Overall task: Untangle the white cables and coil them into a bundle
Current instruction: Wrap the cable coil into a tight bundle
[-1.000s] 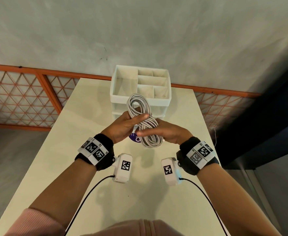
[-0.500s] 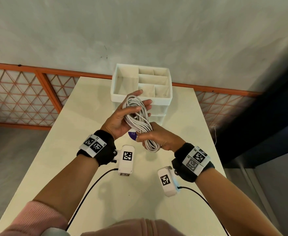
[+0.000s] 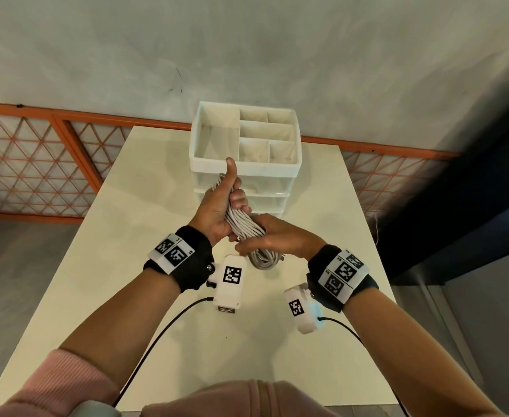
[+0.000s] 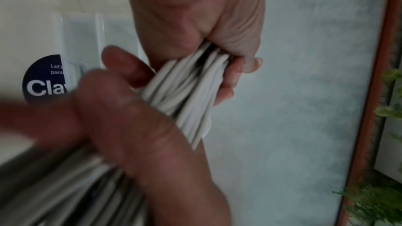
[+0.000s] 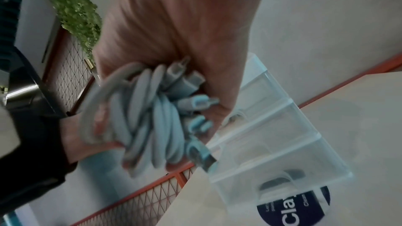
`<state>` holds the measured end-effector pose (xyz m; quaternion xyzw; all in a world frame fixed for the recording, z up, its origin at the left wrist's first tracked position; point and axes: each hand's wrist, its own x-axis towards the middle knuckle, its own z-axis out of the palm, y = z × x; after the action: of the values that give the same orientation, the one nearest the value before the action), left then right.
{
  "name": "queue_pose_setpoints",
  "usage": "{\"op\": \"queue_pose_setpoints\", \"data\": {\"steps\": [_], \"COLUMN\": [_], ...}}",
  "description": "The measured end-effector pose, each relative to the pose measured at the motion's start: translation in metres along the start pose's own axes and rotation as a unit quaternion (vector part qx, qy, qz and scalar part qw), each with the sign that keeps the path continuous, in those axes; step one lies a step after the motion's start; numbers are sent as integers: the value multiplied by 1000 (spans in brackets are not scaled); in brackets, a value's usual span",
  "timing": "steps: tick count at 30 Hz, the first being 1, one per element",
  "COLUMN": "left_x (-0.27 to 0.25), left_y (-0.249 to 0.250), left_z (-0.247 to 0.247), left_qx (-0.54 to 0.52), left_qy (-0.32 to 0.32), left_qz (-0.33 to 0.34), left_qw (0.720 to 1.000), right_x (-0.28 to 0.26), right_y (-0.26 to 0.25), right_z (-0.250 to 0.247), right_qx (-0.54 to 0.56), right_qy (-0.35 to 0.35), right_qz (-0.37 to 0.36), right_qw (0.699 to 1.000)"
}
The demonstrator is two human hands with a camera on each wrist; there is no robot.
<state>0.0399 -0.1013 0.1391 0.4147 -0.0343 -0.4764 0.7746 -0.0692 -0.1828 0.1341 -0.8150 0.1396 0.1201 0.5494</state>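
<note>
The white cables [image 3: 245, 225] form one coiled bundle held above the table, just in front of the drawer unit. My left hand [image 3: 220, 206] grips its upper half with the fingers wrapped round and the thumb pointing up. My right hand [image 3: 274, 240] grips the lower half, and a loop hangs out below it. In the left wrist view the strands [image 4: 187, 88] run tightly between my left hand [image 4: 217, 44] above and my right hand [image 4: 135, 123] below. The right wrist view shows the cable loops [image 5: 147, 118] and several plugs [image 5: 191, 82] under my right hand [image 5: 174, 32].
A white organiser tray [image 3: 244, 168] with compartments sits on clear drawers at the far end of the cream table [image 3: 127, 266]. A dark round sticker [image 5: 293, 207] lies by the drawers. An orange lattice railing [image 3: 36, 164] runs behind, and a plant [image 5: 74, 2] hangs near it.
My left hand has closed round the upper loops and its thumb now points up. The right hand has turned over the lower part. The open loops are squeezed into a tight bunch.
</note>
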Motion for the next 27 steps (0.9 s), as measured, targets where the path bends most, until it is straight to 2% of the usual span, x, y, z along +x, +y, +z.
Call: {"op": "queue_pose_setpoints", "data": {"steps": [8,14,22,27], "left_x": [3,8,32,50], "left_y": [-6,-10,-29,-47], "left_z": [-5,-11,-16,-25], "left_qx": [-7,-32,-30,-35], "left_qy": [23,11,93,99], "left_qz": [-24,-19,-92,-128], "left_qw": [999,999,991,986], "right_x": [0,-1,7,12], "right_y": [10,14,33,47], "right_z": [0,-1,-2,-7], "right_qx": [55,70,26,21], "right_qy": [8,21,1,-1], "right_qz": [15,13,64,92], "right_qw": [998,997,998,996]}}
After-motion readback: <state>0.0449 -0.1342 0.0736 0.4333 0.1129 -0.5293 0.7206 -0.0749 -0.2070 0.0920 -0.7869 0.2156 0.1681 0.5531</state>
